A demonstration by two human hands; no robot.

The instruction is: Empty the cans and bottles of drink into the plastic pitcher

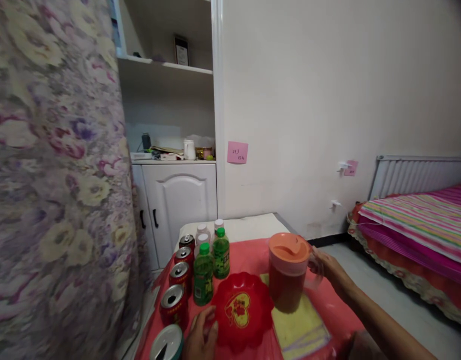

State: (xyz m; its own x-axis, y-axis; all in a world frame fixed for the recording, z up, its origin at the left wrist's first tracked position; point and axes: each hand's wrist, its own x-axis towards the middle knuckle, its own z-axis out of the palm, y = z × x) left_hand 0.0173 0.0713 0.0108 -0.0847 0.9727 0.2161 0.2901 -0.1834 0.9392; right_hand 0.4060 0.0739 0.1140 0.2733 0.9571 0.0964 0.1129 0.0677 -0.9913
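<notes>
My right hand [324, 264] is wrapped round the handle of a clear pitcher [288, 287] with an orange lid [289, 247] and brownish-red liquid inside. The pitcher is upright over a folded yellow cloth [300, 330]; whether its base touches the cloth I cannot tell. Left of it lies a red scalloped plate [242, 312] with a yellow heart design. My left hand [200, 334] is at the plate's left rim, thumb and fingers apart, with nothing visible between them. Beside that hand stand red drink cans [173, 305] and green-capped bottles [203, 275].
A teal-rimmed can [168, 342] stands at the near left, and clear bottles with pale caps [202, 235] are behind the green ones. A red cover [249, 252] lies on the table. Around it are a floral curtain [57, 175], a white cabinet [181, 205] and a bed [421, 215].
</notes>
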